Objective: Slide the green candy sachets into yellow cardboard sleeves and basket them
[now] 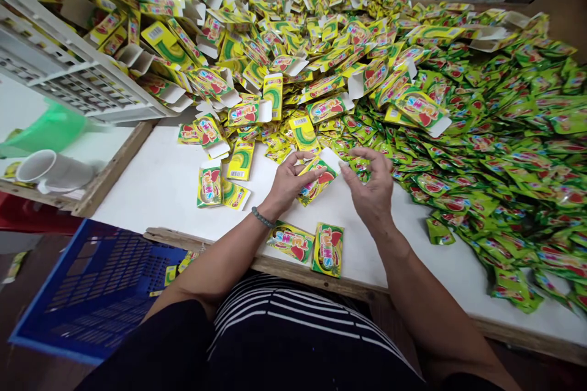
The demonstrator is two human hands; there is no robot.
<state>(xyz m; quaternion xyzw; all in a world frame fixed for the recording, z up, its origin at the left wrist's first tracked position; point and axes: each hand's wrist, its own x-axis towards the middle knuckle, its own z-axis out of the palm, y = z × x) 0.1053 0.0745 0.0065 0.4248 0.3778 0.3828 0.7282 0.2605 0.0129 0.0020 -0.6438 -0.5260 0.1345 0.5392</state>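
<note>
My left hand [290, 182] is closed around a small yellow-green carton [316, 183] marked TWINS, thumb on its printed front. The carton's white end flap [330, 159] stands open toward the right. Beside that flap is my right hand [372, 186], thumb tip at the flap's edge and fingers curved but apart. Near the table's front edge lie two cartons, one on its side [291, 241] and another [328, 249] closer to my body. Left of my left hand, a carton [210, 184] rests against another with an open flap [235, 195].
Cartons [275, 43], many with open flaps, heap across the back. Green sachets [486, 159] pile up on the right. A white crate [92, 67] tips over at the left, near a white mug [55, 170]. Below the table sits a blue crate [92, 293].
</note>
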